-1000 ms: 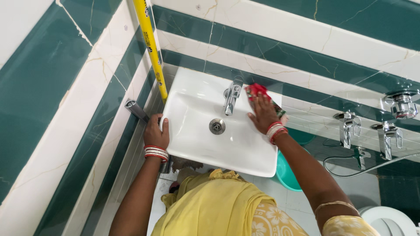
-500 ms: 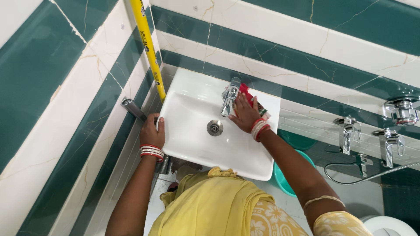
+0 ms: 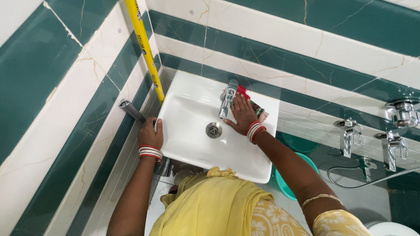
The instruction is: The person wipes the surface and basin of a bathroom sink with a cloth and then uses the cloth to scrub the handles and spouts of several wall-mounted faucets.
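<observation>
We wipe the white sink (image 3: 192, 131) w/ a red cloth (image 3: 246, 97).
Our right hand (image 3: 242, 114) lies flat & open on the cloth, by the tap (image 3: 227, 98) near the sink's back edge. Our left hand (image 3: 151, 133) curls round the sink's left edge, next to a yellow pole (image 3: 144, 48).

White washbasin (image 3: 188, 131), red cloth (image 3: 247, 97) on it

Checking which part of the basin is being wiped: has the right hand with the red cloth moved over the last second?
Yes. The right hand with the red cloth slid left, closer beside the tap.
</observation>
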